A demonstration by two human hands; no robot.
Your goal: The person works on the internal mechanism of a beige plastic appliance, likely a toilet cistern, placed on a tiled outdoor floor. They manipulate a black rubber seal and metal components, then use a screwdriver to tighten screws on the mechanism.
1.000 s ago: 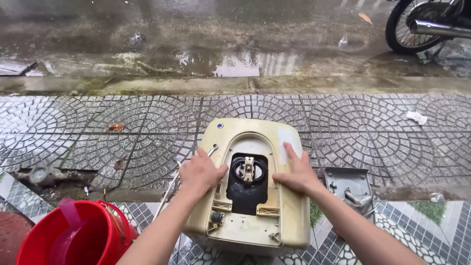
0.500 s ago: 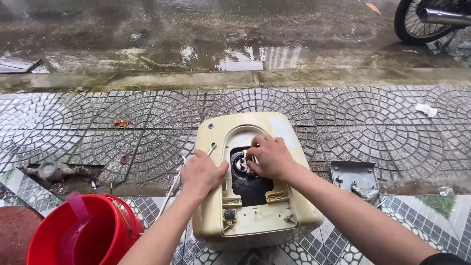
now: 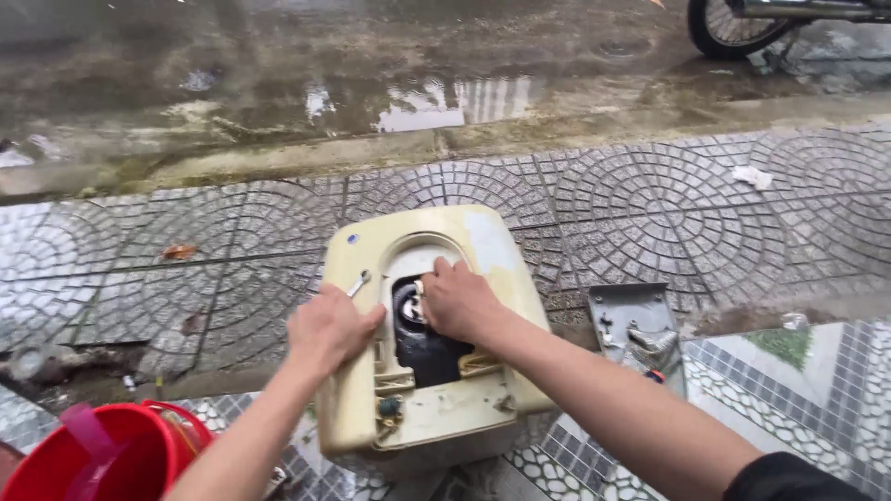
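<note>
So the cream plastic housing [image 3: 422, 371] sits on the wet patterned pavement [image 3: 650, 204], just at the near edge where the round-pattern paving meets the checkered tiles, with its long axis running straight away from the person. The dark opening [image 3: 422, 348] sits in the middle of its top face, and that's where everything is centred. The right hand [image 3: 459, 301] is the nearer one to it: it comes in from the right side and sits right over the far end of the opening, fingers curled down onto the round part inside. Looks like a grip, but I can't tell what exactly the fingers close on, since the hand covers it. The left hand [image 3: 329, 327] lies on the left edge of the housing, fingers loosely bent, pressing flat and not grasping anything. A small silver wrench [image 3: 359, 283] lies on the housing just beyond that hand. The shell looks yellowed and grubby, with a paler patch at the far right corner. A red bucket [image 3: 102, 459] stands near left, a grey metal plate [image 3: 636, 325] lies just right
</note>
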